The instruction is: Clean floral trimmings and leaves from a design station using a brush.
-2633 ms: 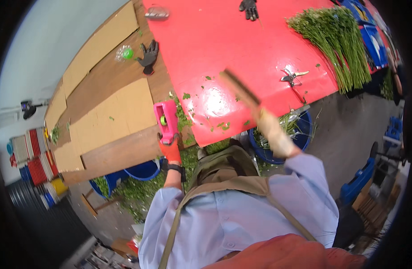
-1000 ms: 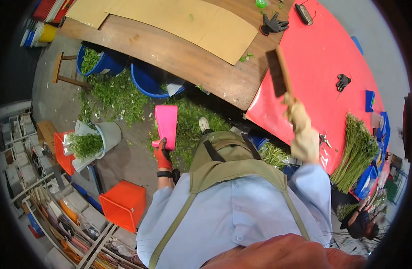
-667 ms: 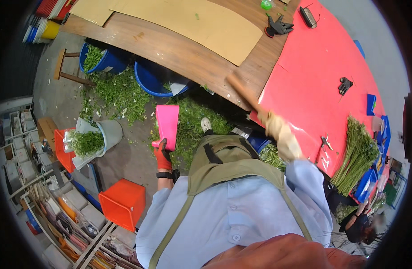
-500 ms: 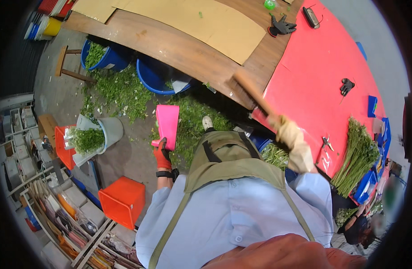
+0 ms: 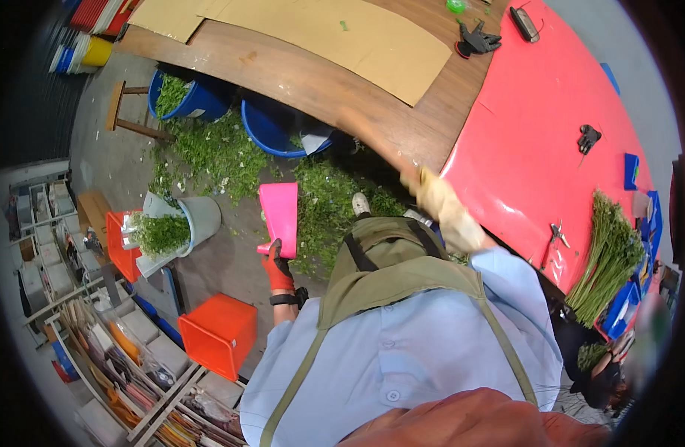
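My left hand [image 5: 279,267], in a red and black glove, is closed round the handle end of a pink dustpan [image 5: 280,211]. The dustpan is held above the floor, to the left of my apron. A pale, loose glove covers my right hand [image 5: 441,203], which grips a long brown wooden hand brush [image 5: 370,140]. The brush lies along the front edge of the wooden table [image 5: 297,82] and is smeared by motion, so its bristles cannot be made out. Green leaf scraps [image 5: 216,153] are strewn over the floor below.
Blue tubs [image 5: 257,130] stand under the table edge. A grey bucket of greens [image 5: 204,223] and an orange bin [image 5: 219,335] are on the left. On the red table cover [image 5: 521,156] lie pruning shears [image 5: 557,235], black gloves [image 5: 478,39] and bundled stems [image 5: 607,257].
My right hand has swept the brush leftward along the table edge. The left hand keeps its hold on the dustpan. The whole view has shifted slightly.
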Demonstrator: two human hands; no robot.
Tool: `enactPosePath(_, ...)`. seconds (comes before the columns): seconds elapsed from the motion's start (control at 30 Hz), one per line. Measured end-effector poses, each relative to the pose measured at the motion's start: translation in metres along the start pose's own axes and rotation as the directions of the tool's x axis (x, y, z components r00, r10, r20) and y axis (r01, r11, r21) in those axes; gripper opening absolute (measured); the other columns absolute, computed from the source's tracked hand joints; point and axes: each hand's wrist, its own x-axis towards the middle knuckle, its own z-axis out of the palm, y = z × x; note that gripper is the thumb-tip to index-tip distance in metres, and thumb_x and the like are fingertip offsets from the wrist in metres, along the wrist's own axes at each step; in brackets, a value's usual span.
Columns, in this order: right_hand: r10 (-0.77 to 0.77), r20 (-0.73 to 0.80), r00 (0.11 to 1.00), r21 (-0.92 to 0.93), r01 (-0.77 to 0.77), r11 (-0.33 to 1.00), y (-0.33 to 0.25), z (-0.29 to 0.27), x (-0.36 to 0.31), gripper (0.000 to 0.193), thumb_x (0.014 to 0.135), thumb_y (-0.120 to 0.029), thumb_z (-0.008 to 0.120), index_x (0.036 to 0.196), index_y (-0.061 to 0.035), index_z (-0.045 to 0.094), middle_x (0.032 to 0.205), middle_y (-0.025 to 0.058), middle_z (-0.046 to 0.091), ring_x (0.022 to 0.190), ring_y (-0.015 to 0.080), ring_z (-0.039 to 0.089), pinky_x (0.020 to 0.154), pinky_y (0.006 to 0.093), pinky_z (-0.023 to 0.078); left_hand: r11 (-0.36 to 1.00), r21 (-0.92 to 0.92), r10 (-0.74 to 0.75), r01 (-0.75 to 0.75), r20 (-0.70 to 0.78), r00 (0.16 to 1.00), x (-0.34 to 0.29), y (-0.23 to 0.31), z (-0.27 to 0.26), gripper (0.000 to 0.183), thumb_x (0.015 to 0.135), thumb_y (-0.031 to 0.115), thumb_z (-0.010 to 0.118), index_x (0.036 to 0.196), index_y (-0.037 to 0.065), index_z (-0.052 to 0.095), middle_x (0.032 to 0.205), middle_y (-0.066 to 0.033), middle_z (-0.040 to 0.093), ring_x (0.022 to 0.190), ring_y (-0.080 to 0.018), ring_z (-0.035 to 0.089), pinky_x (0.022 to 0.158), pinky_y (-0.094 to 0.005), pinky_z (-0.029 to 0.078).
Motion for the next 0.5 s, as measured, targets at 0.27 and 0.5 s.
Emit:
enactPosePath(0.27, -0.054, 0.126, 0.99, -0.152, 0.073, 0.986, 0.006, 0.014, -0.03, 0.049, 0.103, -0.057, 0.077, 0.111, -0.0095, 0.074, 0.086, 0.0162, 0.077, 0.081, 0.0319, 0.076, 0.076, 0.0448, 0.058, 0.999, -0.009, -0.052, 0.052, 0.067, 0.996, 0.007, 0.005, 0.018, 0.031, 0.098, 0.02, 0.082, 0.121, 0.002, 0.071, 0.111, -0.0069, 0.072, 0.098, -0.0214, 0.071, 0.084, -0.0402, 0.058)
enactPosePath(0.5, 0.65, -0.337, 0.681, 0.475, -0.474, 0.742, 0.128, -0.063, -0.057, 0.053, 0.103, -0.058, 0.077, 0.119, -0.0082, 0.074, 0.083, 0.0117, 0.076, 0.058, 0.0204, 0.066, 0.057, 0.0375, 0.053, 0.997, 0.065, -0.057, 0.046, 0.17, 0.984, 0.013, 0.006, 0.051, 0.03, 0.098, 0.018, 0.082, 0.12, 0.002, 0.071, 0.111, -0.0061, 0.072, 0.098, -0.0209, 0.071, 0.086, -0.0386, 0.057)
